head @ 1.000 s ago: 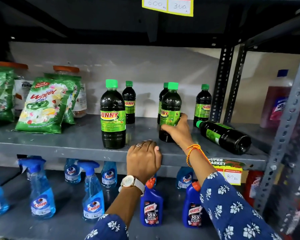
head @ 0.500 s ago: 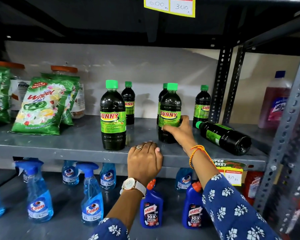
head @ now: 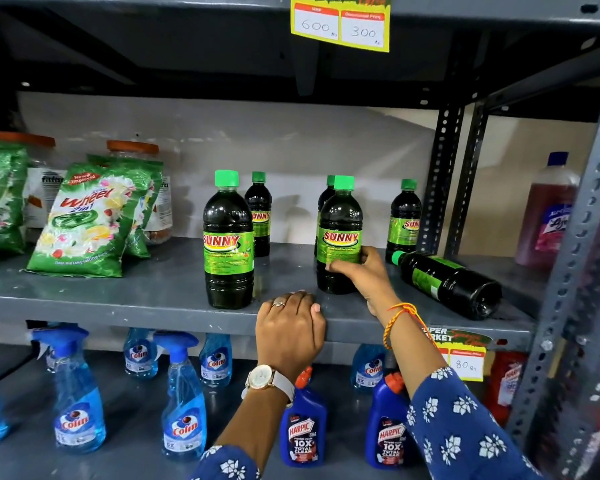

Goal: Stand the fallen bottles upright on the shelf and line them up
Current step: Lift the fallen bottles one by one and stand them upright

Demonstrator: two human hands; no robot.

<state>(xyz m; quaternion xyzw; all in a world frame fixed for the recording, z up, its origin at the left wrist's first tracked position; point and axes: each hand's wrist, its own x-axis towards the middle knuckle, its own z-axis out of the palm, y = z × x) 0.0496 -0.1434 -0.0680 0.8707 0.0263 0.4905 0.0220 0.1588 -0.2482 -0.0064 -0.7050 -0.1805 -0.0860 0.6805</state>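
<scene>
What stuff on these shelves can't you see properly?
All in the head view:
- Back Sunny bottle: mostly hidden behind the held Sunny bottle.
- Right hand fingers: wrapped behind that bottle, so the grip is partly hidden.
- Jars: covered by the Wheel packets.
- Pink bottle: label blurred, partly behind the shelf post.
- Fallen bottle: label text unreadable.

A shop, a supermarket aisle by the look of it: grey slotted-steel shelf (head: 153, 299) stocked with repeated goods. Yellow price tag (head: 340, 24) at 12 o'clock, Sunny bottles (head: 228, 244) at centre, Colin sprays (head: 78, 393) at 8 o'clock, Wheel detergent packs (head: 84, 220) at 9 o'clock.
</scene>
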